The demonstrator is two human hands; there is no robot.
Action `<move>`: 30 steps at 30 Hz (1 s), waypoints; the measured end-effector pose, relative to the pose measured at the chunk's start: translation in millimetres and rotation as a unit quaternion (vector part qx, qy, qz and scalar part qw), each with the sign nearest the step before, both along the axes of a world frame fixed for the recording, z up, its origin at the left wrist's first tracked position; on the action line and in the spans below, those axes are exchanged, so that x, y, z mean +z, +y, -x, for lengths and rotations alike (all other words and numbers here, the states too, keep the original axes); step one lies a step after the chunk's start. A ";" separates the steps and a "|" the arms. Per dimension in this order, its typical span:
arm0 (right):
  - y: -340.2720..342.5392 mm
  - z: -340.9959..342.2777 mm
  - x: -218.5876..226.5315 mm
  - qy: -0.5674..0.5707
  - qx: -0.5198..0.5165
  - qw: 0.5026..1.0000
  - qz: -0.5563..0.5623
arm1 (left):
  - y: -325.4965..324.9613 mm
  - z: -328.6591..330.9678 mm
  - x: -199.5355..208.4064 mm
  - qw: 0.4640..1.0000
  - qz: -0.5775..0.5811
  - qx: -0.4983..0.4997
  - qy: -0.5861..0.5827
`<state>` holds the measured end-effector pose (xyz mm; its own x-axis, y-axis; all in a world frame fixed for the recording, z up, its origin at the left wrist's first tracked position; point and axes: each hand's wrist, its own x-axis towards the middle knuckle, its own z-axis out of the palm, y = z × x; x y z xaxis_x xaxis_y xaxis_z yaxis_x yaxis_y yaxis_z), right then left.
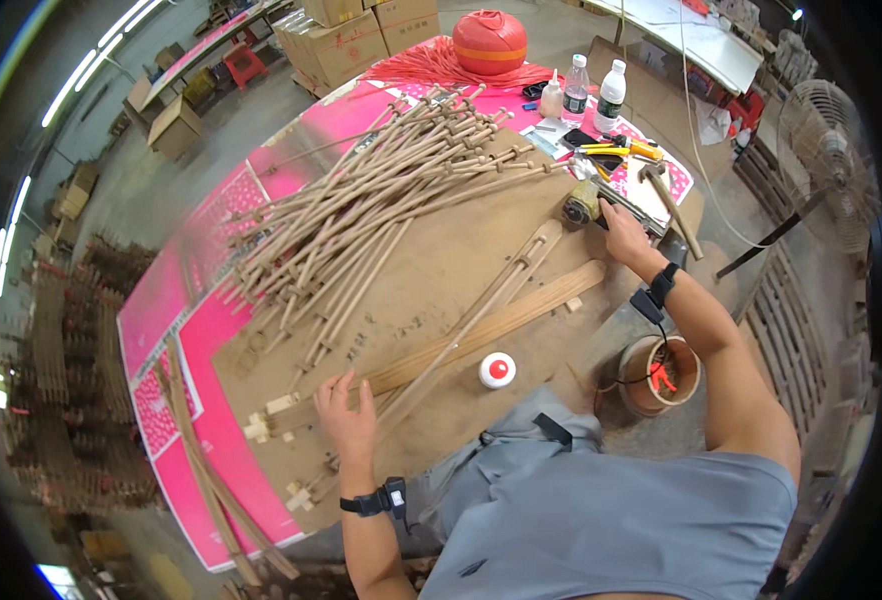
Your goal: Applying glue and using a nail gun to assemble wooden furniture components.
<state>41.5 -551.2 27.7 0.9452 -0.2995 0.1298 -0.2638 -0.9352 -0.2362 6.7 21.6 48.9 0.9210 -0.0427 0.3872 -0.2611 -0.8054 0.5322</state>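
Left hand (349,418) over wooden strips (481,318); right hand (623,234) on olive-and-black tool (580,206)

Left hand: palm down, fingers spread, grasping nothing. It lies across the near-left part of the strips, which run beneath it and slant away to the upper right. Contact is probably light; the fisheye view does not settle it. Small pale blocks (257,428) sit at the strips' near-left ends, just beside this hand.

Right hand: fingers closed around the tool's handle. Tool is just beyond the strips' far ends, near the board's right side. A hammer (683,222) lies just right of this hand.

Surroundings: strips rest on a brown board (461,250) over a pink table cover (223,440). 1 white bottle with a red top (498,371) stands on the near side of the strips. A large pile of thin rods (381,195) lies beyond them. 2 loose strips (197,452) cross at far left.
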 end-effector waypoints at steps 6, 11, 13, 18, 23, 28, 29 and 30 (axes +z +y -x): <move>61.9 42.6 0.5 -0.232 0.199 0.952 -0.001 | 7.2 -67.5 37.8 1.000 0.026 0.001 -0.006; 170.4 87.2 -4.0 -0.108 0.378 0.878 -0.272 | -7.4 -135.7 51.4 0.997 -0.059 -0.006 -0.045; 196.3 91.5 -10.2 -0.113 0.383 0.863 -0.308 | -24.1 -169.0 50.7 0.996 -0.084 -0.014 -0.030; 219.0 83.4 -19.0 -0.039 0.364 0.878 -0.309 | -51.0 -231.8 23.5 0.983 -0.167 -0.033 -0.065; 216.1 87.0 -17.2 -0.038 0.362 0.878 -0.311 | -68.2 -263.3 7.8 0.984 -0.166 -0.021 -0.062; 217.4 88.1 -17.9 -0.049 0.356 0.886 -0.294 | -65.1 -274.1 6.9 0.989 -0.130 -0.025 -0.063; 216.9 88.6 -17.7 -0.049 0.351 0.889 -0.291 | -64.6 -274.7 10.5 0.988 -0.140 -0.034 -0.051; 217.7 88.6 -17.0 -0.050 0.348 0.890 -0.290 | -63.0 -274.7 14.4 0.987 -0.151 -0.043 -0.039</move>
